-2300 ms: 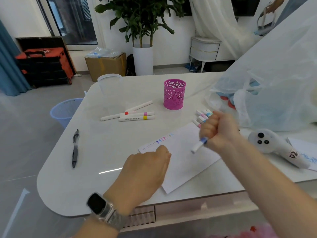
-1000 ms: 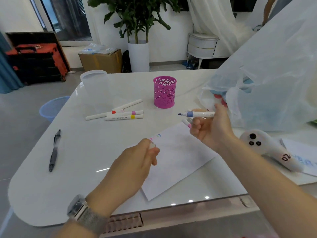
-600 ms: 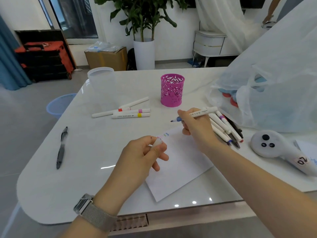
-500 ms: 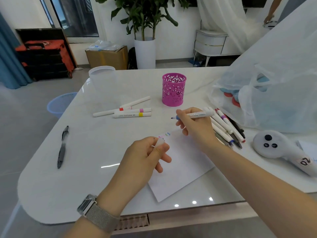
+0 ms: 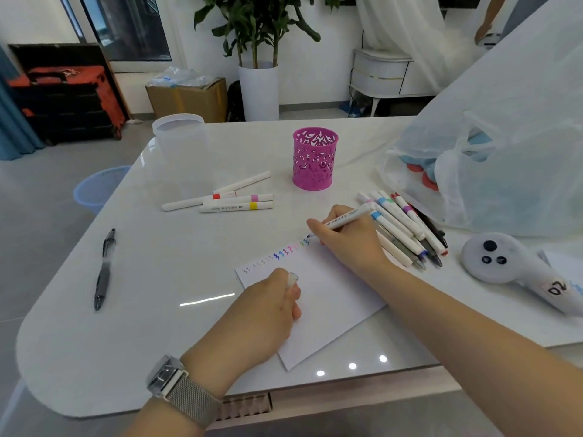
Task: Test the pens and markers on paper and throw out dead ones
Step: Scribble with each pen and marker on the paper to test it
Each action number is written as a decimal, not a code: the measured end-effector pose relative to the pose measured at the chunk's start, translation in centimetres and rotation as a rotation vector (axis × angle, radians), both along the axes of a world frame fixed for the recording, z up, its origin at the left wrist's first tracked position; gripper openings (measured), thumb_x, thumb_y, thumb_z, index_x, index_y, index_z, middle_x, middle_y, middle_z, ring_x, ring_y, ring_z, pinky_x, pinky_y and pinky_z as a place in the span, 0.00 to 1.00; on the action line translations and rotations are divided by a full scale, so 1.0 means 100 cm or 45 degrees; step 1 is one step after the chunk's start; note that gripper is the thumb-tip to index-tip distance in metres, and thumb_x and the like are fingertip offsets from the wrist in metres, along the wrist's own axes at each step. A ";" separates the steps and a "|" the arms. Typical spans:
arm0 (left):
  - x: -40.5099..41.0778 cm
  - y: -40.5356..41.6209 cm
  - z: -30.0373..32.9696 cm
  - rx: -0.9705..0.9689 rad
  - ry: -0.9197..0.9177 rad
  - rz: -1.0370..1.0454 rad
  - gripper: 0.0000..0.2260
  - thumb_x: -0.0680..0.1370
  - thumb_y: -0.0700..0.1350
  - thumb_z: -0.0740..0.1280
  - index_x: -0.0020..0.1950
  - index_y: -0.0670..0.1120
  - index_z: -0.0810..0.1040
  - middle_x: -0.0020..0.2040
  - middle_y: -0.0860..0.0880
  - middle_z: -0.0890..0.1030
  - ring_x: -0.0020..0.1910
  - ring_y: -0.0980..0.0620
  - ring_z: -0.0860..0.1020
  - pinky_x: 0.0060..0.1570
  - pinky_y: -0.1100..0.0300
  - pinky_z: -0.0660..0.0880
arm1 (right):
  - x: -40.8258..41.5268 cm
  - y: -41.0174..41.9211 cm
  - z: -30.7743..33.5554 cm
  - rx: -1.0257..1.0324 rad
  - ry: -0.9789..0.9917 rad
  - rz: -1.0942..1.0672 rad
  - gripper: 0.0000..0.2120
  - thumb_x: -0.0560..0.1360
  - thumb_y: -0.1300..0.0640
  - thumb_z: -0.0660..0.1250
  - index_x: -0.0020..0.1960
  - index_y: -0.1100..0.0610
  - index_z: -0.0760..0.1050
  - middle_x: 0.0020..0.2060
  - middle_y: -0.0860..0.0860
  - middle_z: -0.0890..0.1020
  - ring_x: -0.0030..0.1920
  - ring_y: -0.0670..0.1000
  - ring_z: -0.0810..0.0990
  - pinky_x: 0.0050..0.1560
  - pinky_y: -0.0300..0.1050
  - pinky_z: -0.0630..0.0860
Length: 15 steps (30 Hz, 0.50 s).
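Marker (image 5: pixel 347 218) gripped in right hand (image 5: pixel 348 244), tip down at paper (image 5: pixel 325 298) far edge, beside squiggle row end, barrel slanting up-right. Left hand (image 5: pixel 268 313) pinching cap (image 5: pixel 291 279), resting on paper.

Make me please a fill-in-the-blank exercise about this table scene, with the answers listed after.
1. The right hand holds an uncapped white marker with its tip at the sheet of white ____.
2. The left hand grips the marker's small ____.
3. The perforated cup-shaped metal pen holder is ____ in colour.
4. The black pen lies alone to the ____ of both hands.

Answers: paper; cap; pink; left
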<state>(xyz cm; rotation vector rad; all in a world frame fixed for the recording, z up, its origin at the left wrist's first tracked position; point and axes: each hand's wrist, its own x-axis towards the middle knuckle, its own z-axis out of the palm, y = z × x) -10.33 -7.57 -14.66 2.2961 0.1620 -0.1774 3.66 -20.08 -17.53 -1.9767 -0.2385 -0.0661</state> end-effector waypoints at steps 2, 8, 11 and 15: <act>0.001 0.000 0.000 0.000 0.007 -0.014 0.09 0.82 0.48 0.51 0.43 0.51 0.65 0.41 0.55 0.76 0.33 0.59 0.72 0.30 0.74 0.66 | 0.001 0.000 -0.001 -0.020 -0.010 0.007 0.17 0.71 0.52 0.73 0.34 0.63 0.72 0.29 0.54 0.78 0.26 0.47 0.70 0.29 0.41 0.68; 0.000 -0.001 0.003 -0.024 0.011 0.011 0.11 0.83 0.48 0.51 0.41 0.52 0.66 0.36 0.56 0.74 0.32 0.58 0.72 0.29 0.75 0.66 | -0.001 -0.001 0.000 -0.039 -0.018 0.003 0.14 0.70 0.57 0.71 0.31 0.60 0.69 0.26 0.51 0.73 0.26 0.47 0.68 0.30 0.41 0.66; 0.000 -0.001 0.003 -0.020 0.007 0.013 0.11 0.83 0.48 0.52 0.41 0.52 0.66 0.35 0.56 0.74 0.32 0.59 0.71 0.29 0.76 0.66 | -0.002 -0.002 0.001 -0.034 -0.015 -0.003 0.13 0.69 0.59 0.70 0.31 0.60 0.68 0.26 0.53 0.72 0.26 0.48 0.68 0.29 0.41 0.65; 0.000 -0.001 0.004 -0.036 0.008 0.021 0.10 0.83 0.48 0.52 0.44 0.50 0.67 0.35 0.56 0.74 0.32 0.59 0.71 0.28 0.75 0.66 | -0.002 -0.001 0.004 -0.040 0.028 -0.009 0.13 0.68 0.60 0.70 0.30 0.58 0.67 0.25 0.51 0.72 0.25 0.47 0.68 0.28 0.39 0.64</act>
